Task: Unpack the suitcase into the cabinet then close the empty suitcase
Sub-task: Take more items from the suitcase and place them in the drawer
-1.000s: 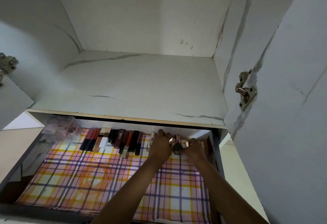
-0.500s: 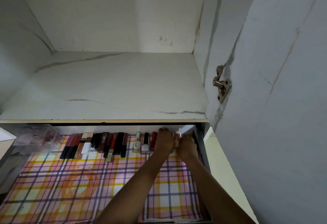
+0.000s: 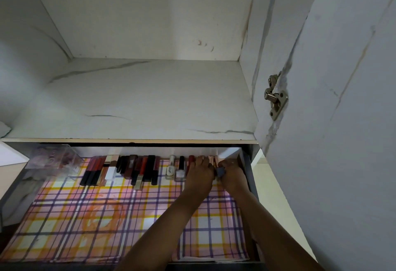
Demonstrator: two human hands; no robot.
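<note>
Head view: both hands work at the rear right corner of the open drawer (image 3: 249,176), which sits under the cabinet shelf (image 3: 139,99). The suitcase is not in view.

**Hand state**
- The right hand (image 3: 232,174) has curled fingers and pinches a small dark item (image 3: 220,171) that sits between the two hands.
- The left hand (image 3: 200,174) lies back-up, with its fingers bent over a cluster of rose-gold tubes (image 3: 212,160). Whether it grips them or only steadies them cannot be told.

**Hazards**
1. Tip-over: two nail polish bottles (image 3: 180,171) stand upright just beside the left hand. A sideways move of that wrist is likely to knock them, and a falling bottle may strike the tube row.
2. Roll: the tubes look round and lie loose on the plaid liner (image 3: 107,217). A nudge or a hard drawer closure may scatter them.
3. Liner drag: a forearm that drags on the liner may pull it and shift everything on it.
4. Tight corner: little room shows between the hands and the drawer wall. Forcing the dark item in may displace the rose-gold tubes.

**Containers**
- Drawer: the liner covers the floor. Along the rear wall, from left to right:
  - a clear plastic box (image 3: 55,161)
  - a row of lip-colour tubes (image 3: 128,169) lying side by side
  - the two nail polish bottles
  - a red tube (image 3: 190,161)
  - the rose-gold tubes
- Clear plastic box: the contents are pinkish and too blurred to identify.
</note>
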